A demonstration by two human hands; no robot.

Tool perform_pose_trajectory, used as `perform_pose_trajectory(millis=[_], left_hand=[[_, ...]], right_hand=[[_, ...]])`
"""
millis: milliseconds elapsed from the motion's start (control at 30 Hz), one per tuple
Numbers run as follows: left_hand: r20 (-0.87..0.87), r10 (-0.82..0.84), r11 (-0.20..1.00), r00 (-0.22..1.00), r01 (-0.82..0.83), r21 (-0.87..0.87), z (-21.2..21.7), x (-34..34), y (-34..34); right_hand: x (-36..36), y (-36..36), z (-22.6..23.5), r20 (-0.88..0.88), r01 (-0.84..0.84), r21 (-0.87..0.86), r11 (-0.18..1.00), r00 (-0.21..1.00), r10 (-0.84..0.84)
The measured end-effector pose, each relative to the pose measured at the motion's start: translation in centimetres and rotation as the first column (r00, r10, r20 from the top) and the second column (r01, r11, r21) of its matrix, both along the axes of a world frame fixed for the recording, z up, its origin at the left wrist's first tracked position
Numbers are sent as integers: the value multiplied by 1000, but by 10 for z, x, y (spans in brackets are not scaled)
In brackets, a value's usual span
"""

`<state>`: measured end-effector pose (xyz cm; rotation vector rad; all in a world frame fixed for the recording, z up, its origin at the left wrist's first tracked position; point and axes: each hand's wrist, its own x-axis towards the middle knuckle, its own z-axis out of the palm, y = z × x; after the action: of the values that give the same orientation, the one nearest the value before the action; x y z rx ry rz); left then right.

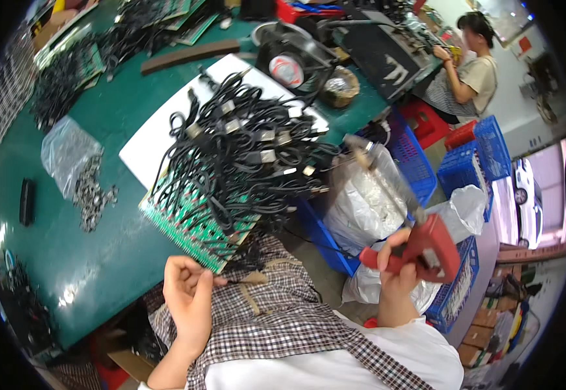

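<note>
My right hand (398, 281) is wrapped round the handle of a red soldering gun (431, 247), whose metal front end points up and away and is smeared by motion. At the table's near edge my left hand (189, 305) is closed in a pinch, with a thin dark cable (234, 282) running from its fingertips. Just beyond that hand lies a green circuit board panel (189, 224) with rows of small joints. A thick heap of black cables with USB plugs (244, 140) covers its far part. Under the heap shows a white sheet (143, 153).
On the green table (117, 273) lie a clear bag (68, 153), small metal parts (91, 198) and a black block (27, 201). A fan (293, 62) and tape roll (340, 88) stand beyond the heap. Blue crates (328, 244) with white bags are at right; a person (468, 71) sits beyond.
</note>
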<state>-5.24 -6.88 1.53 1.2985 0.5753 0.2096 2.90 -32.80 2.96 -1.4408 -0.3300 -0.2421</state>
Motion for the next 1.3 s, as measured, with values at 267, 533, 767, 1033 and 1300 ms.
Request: perform_pose_trajectory(millis=[267, 533, 767, 1033, 1300], left_hand=[[4, 4, 999, 1000, -5, 39, 1, 0, 9], [106, 109, 994, 988, -109, -5, -6, 29, 33], [117, 119, 992, 986, -115, -44, -11, 23, 46], [-65, 155, 292, 986, 17, 956, 2, 51, 52], [-172, 94, 368, 981, 126, 921, -7, 61, 53]], right_hand=[[116, 4, -12, 95, 279, -303, 911, 960, -262], [85, 20, 19, 174, 189, -127, 974, 971, -165], [46, 48, 59, 171, 138, -155, 978, 979, -111], [93, 185, 58, -278, -584, 638, 503, 434, 857], [102, 211, 19, -375, -537, 575, 617, 497, 783]])
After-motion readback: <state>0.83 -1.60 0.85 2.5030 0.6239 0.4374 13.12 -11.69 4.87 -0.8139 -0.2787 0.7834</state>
